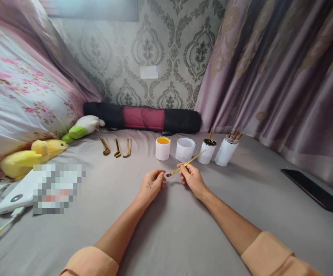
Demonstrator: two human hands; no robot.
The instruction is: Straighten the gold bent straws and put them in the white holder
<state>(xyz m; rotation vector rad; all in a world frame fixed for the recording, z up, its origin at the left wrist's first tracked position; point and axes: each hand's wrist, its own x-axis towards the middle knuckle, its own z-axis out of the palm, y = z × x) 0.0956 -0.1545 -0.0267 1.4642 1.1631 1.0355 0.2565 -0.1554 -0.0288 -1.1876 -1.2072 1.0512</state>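
Observation:
My right hand (192,179) is closed around a thin paintbrush (193,158) with a golden handle, its dark bristles pointing left. My left hand (152,182) has its fingers curled together beside the bristle end; what they hold, if anything, is hidden. Beyond the hands stands a white-wrapped cup of yellow paint (163,149). To its right are a translucent whitish cup (184,150), a white-wrapped can with dark contents (207,153) and a brush handle sticking out, and a white-wrapped jar (226,152) holding several brushes.
Three bent gold-coloured pieces (117,148) lie on the grey sheet (103,222) at the left. A black and maroon bag (143,118) lies along the wall. Plush toys (22,163) and a white power bank (19,195) with cable are at left, a black phone (312,189) at right.

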